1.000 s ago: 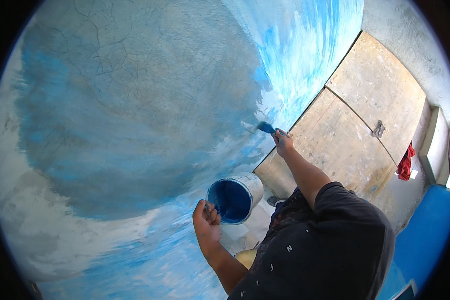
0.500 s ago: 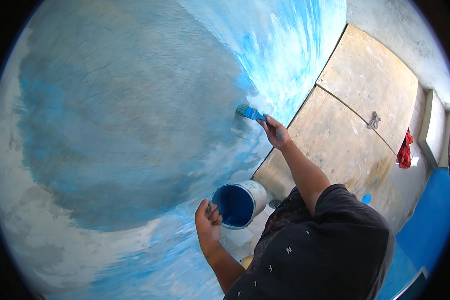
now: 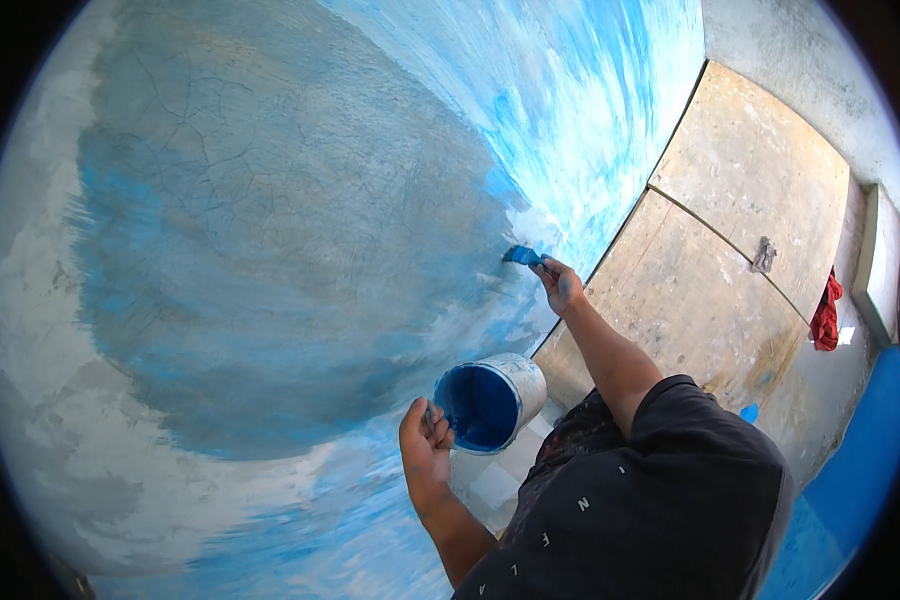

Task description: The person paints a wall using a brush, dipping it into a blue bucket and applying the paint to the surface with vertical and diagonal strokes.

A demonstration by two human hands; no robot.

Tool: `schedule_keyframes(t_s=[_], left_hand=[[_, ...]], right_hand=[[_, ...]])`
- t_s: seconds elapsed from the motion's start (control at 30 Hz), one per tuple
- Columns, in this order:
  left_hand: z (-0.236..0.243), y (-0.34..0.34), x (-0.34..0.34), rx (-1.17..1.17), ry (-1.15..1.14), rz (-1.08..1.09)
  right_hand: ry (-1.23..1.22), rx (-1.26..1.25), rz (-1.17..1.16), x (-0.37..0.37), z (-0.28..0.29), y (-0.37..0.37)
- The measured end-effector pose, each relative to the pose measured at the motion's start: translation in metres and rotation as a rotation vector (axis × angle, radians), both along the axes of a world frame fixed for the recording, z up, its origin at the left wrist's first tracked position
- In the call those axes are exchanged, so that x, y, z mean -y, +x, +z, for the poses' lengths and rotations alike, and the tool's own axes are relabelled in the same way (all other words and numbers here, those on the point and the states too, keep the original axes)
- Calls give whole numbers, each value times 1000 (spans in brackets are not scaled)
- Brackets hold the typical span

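Note:
In my right hand (image 3: pixel 562 288) is a flat paintbrush (image 3: pixel 524 256) with a blue handle. My fingers are pinched round the handle, and the dark bristles touch the wall (image 3: pixel 320 220) at the edge between its grey patch and the pale blue streaks. My left hand (image 3: pixel 427 432) is curled closed at the rim of a white paint bucket (image 3: pixel 528 388). The bucket is tilted toward the wall, and its inside is coated in deep blue paint. Its handle is mostly hidden by my fingers.
Pale wooden boards (image 3: pixel 690 270) stained with paint lie to the right along the foot of the wall. A crumpled grey scrap (image 3: pixel 764 254) rests on them. A red cloth (image 3: pixel 826 314) lies past their edge, near a white ledge (image 3: pixel 878 265). A blue surface (image 3: pixel 865 450) is at the far right.
The brush and my right hand have moved slightly down and right in the picture, with the bristles turned more edge-on. The whole view has shifted a little; my left hand stays at the bucket.

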State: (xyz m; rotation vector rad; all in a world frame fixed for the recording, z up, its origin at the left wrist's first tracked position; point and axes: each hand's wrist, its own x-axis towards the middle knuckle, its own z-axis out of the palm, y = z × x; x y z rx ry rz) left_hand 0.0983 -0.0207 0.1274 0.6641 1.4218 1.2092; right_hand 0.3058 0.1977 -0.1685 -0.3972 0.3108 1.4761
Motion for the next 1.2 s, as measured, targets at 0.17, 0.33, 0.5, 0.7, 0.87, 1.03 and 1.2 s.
schedule_keyframes(t_s=[0.17, 0.33, 0.5, 0.7, 0.87, 1.03, 1.2], left_hand=[[1, 9, 3, -6, -14, 31], [-1, 19, -2, -6, -43, 31], [5, 10, 10, 7, -22, 8], [1, 7, 25, -9, -31, 33], [13, 16, 28, -13, -25, 33], [10, 9, 24, -10, 3, -3], [9, -2, 22, -28, 29, 11]], right_hand=[[213, -117, -38, 4, 20, 22], [42, 203, -155, -8, 1, 28], [-477, 254, -128, 7, 0, 10], [-4, 259, -312, -13, 123, 36], [171, 56, -304, -4, 160, 76], [233, 140, -333, -17, 96, 59], [-428, 591, -84, -8, 14, 8]])
